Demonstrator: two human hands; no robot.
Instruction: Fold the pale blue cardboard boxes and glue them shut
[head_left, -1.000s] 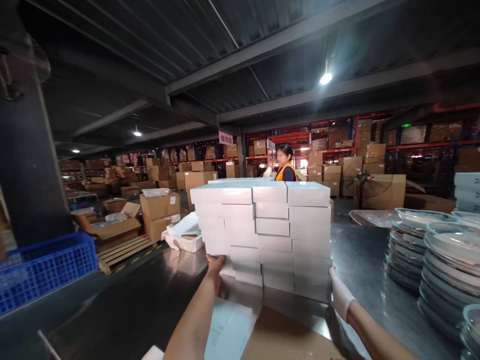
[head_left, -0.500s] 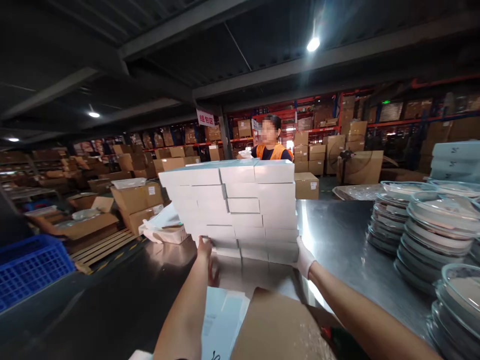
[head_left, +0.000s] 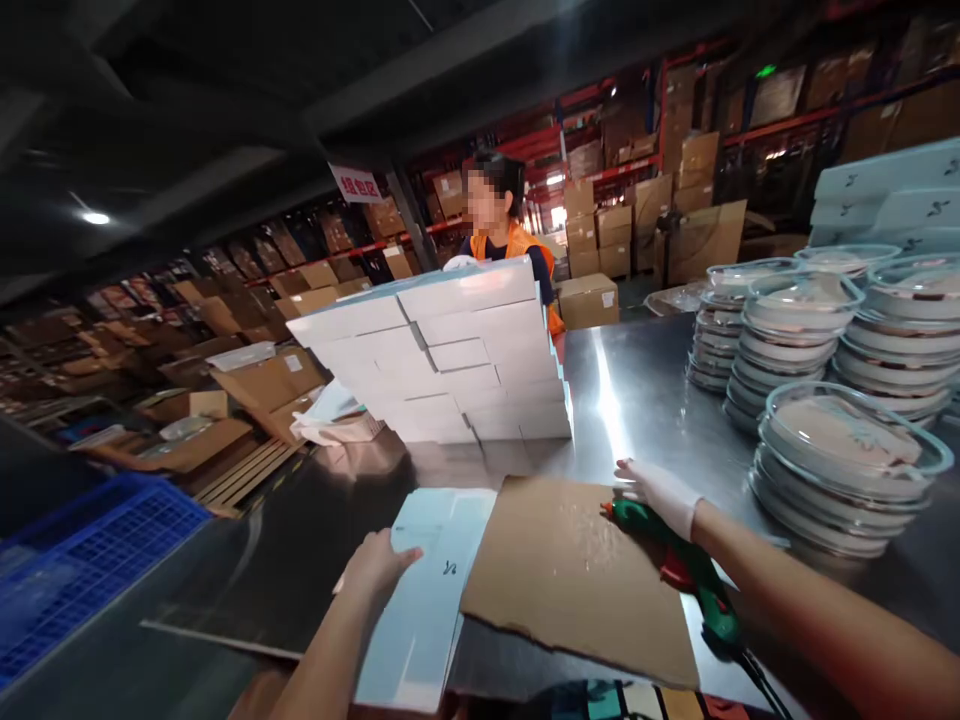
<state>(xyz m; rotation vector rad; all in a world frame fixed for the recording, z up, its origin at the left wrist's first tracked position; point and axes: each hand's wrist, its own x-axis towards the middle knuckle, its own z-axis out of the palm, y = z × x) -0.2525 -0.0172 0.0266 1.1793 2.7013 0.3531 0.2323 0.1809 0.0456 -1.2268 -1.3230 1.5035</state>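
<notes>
My bare left hand point(head_left: 375, 562) is at the left edge of a pile of light blue flat cartons point(head_left: 431, 600), its thumb across the top and its other fingers mostly hidden at the side. In its white glove, my right hand point(head_left: 660, 495) hovers over a green glue gun point(head_left: 675, 545), fingers stretched and holding nothing. The glue gun, with its orange tip, lies along the right side of a brown cardboard sheet point(head_left: 570, 570). Beyond them, a tall block of stacked white boxes point(head_left: 450, 360) stands on the metal table point(head_left: 637, 400).
Stacks of round clear-lidded containers point(head_left: 836, 480) stand on the right, with light blue boxes point(head_left: 885, 200) behind. A person in an orange vest point(head_left: 525, 245) is behind the white stack. At left are a blue plastic crate point(head_left: 97, 570) and open cartons point(head_left: 180, 440).
Both hands have left the sides of the white box stack. My left came back to the blue cartons, my right to above the glue gun. The view has tilted and dropped.
</notes>
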